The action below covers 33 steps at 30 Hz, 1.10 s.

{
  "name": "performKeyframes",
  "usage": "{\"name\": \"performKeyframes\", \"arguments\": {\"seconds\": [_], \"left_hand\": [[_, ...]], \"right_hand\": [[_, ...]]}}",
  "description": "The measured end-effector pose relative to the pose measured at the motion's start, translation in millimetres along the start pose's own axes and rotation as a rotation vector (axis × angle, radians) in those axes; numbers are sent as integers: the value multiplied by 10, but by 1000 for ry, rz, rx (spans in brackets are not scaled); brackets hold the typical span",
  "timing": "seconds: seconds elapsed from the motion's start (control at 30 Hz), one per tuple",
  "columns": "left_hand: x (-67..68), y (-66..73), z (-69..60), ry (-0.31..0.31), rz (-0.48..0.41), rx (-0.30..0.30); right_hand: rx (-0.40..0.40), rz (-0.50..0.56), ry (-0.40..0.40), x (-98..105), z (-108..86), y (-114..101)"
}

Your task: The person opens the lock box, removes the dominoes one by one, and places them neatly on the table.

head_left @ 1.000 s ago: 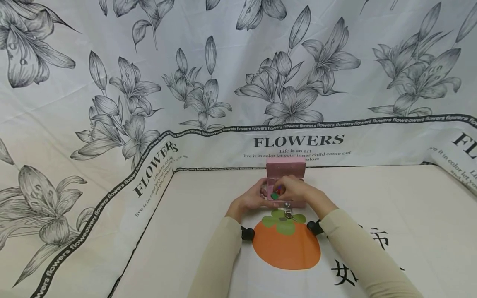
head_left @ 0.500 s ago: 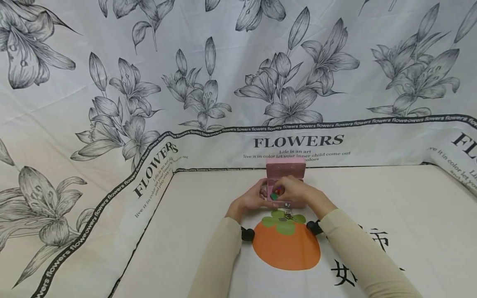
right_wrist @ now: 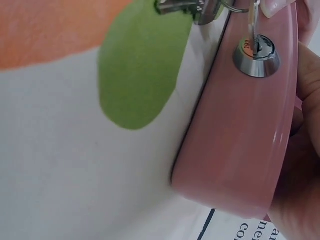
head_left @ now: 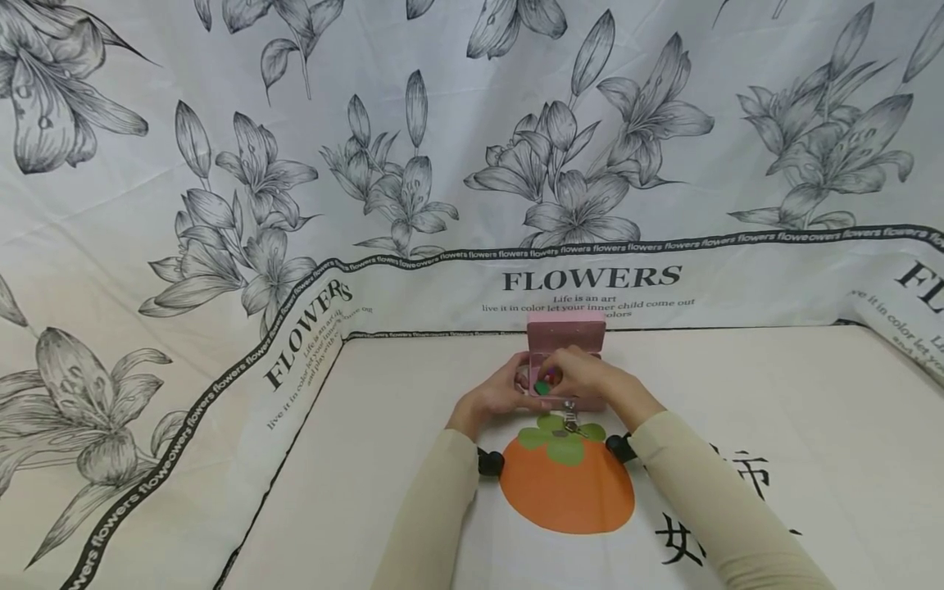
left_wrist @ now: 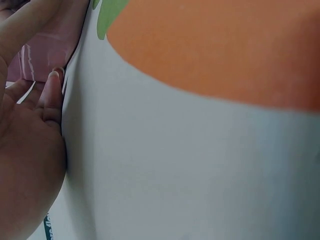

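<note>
Pink lockbox open at worktop rear; left grip curled round its left side, right grip bunched inside at small green piece, pinch or mere contact not resolvable. Likely faults: piece knocked loose by a hasty lift, cuff snagging keyring clip. Lid near floral backdrop, so little room behind; both sides free.

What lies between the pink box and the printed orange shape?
Printed green leaves, with metal keys reaching from the pink box over them; the head view shows this.
</note>
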<state>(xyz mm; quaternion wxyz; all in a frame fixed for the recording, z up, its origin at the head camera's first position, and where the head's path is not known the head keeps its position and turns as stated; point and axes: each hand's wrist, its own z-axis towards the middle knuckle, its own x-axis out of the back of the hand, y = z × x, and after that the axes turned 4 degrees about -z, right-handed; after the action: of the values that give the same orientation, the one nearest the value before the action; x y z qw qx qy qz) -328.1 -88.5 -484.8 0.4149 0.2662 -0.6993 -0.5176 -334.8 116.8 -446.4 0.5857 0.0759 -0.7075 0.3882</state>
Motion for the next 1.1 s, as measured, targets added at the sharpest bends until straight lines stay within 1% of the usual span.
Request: {"name": "performKeyframes", "arguments": {"seconds": [0.1,0.17,0.23,0.4,0.5,0.7,0.97,1.1], "left_hand": [[6,1,13,0,5,-1],[7,7,12,2,9,0],[9,2,12,4,10,-5],[3,5,-1,9,11,-12],[1,6,0,7,14,-10],[1,5,8,1,9,-8],[0,9,1,3,9,-9],[-4,5,3,3,0,-5]], "right_hand": [[-17,-3,2,-2,4,2],[-41,0,1,-5,4,-3],[-46,-3,8,-15,7,-3],[-37,-11,43,-40,3,-4],[-31,-4,50,-41,-10,-11],[-30,14,33,-23,-33,-29],[-6,5,24,-7,-27,-8],[-9,3,8,-3,-17,-4]]}}
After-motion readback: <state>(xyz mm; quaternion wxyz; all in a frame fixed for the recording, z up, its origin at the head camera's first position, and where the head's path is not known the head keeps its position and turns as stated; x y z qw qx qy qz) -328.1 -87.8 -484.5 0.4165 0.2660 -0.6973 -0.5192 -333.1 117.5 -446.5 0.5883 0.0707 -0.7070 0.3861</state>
